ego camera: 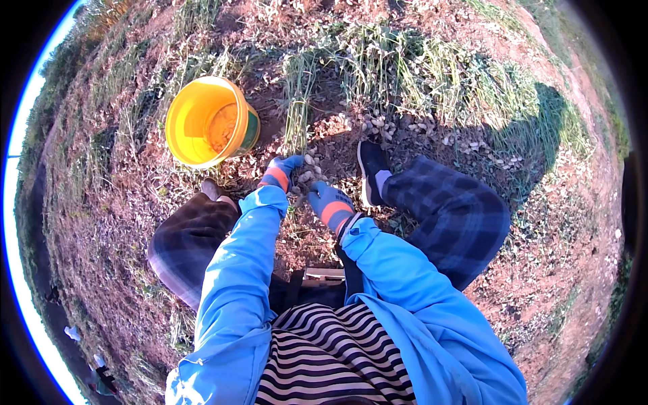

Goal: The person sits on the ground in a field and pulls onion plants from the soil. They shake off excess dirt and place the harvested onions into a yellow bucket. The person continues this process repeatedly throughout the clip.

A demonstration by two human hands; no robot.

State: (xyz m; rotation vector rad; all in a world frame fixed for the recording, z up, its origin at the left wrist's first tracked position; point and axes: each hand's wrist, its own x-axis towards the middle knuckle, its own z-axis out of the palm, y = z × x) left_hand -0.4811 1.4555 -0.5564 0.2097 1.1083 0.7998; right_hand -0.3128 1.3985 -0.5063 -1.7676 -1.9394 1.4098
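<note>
My left hand [279, 172], in a grey-blue glove with an orange band, closes around the root end of a bundle of peanut plants [297, 114]. The green stems stretch away from me along the soil. Pale peanut pods [310, 164] hang in a cluster just right of that hand. My right hand [330, 203], gloved the same way, is close below the pods with its fingers curled. Its fingertips are partly hidden, so whether it pinches a pod cannot be told. A yellow bucket [195, 124] with a few things in its bottom tilts toward me beyond my left hand.
A row of pulled peanut plants [420, 76] lies ahead, with loose pods [468, 144] at its near edge. My dark shoe [373, 172] stands right of my hands, and the other foot [211, 189] is below the bucket. Between my legs is a low wooden seat [324, 275].
</note>
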